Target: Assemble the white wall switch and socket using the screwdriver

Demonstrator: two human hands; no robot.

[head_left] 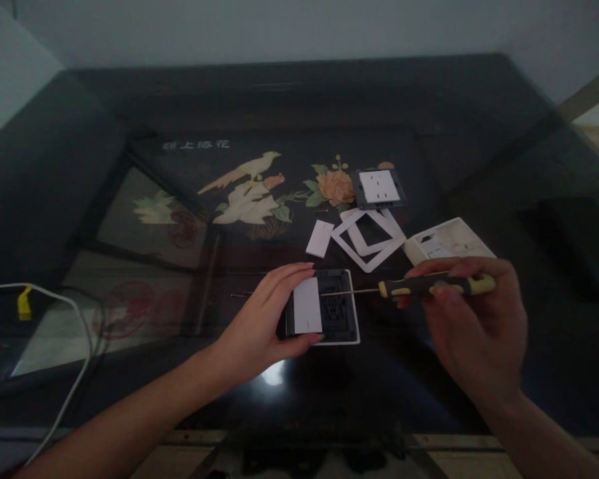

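My left hand [272, 309] grips a wall switch [337, 313] by its left side, fingers over the far edge and thumb at the near edge. The switch has a dark frame, a white rocker [307, 306] on its left half and a white border. In my right hand [472, 326] is a yellow-and-black screwdriver [436, 286], held by the handle. Its thin shaft points left across the dark half of the switch, the tip at the rocker's right edge. Whether the tip touches the rocker I cannot tell.
Beyond the switch lie a loose white rocker plate [320, 238], overlapping white frames [368, 263] and a socket module [379, 186]. A white mounting box [452, 238] stands behind my right hand. Screws [240, 295] lie left of the switch. A white cable [82, 326] crosses the glossy dark table's left side.
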